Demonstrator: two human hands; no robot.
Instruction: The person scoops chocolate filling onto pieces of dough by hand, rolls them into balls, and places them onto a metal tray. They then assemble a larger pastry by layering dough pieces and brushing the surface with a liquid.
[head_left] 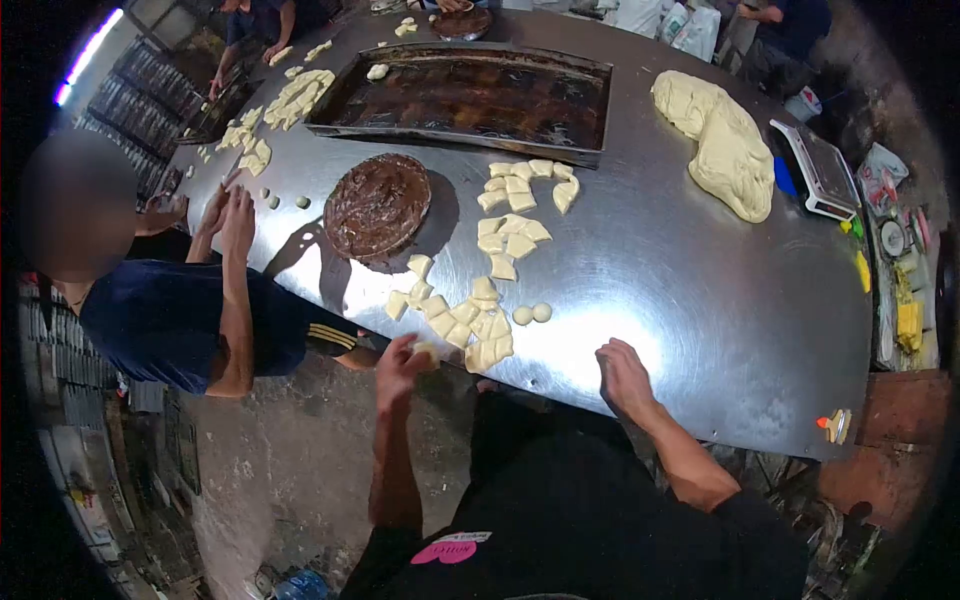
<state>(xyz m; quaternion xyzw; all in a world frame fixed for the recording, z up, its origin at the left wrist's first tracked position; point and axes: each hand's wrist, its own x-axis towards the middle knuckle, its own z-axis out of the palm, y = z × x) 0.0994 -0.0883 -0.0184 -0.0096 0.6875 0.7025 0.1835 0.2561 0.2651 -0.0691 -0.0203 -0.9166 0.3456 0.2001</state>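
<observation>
My left hand [400,368] is at the near edge of the metal table [700,290], its fingers closed around a small piece of dough [428,351]. My right hand [622,375] rests palm down on the table edge and holds nothing. Cut dough pieces [470,325] lie scattered just beyond my left hand, with two rolled dough balls [532,314] beside them. More cut pieces [515,215] lie farther in.
A round dark pan [377,205] and a long greasy tray [470,95] sit mid-table. A large dough mass [725,140] lies far right beside a scale [820,170]. A person in a dark shirt [170,320] works at the left edge, hands together. Others stand at the far end.
</observation>
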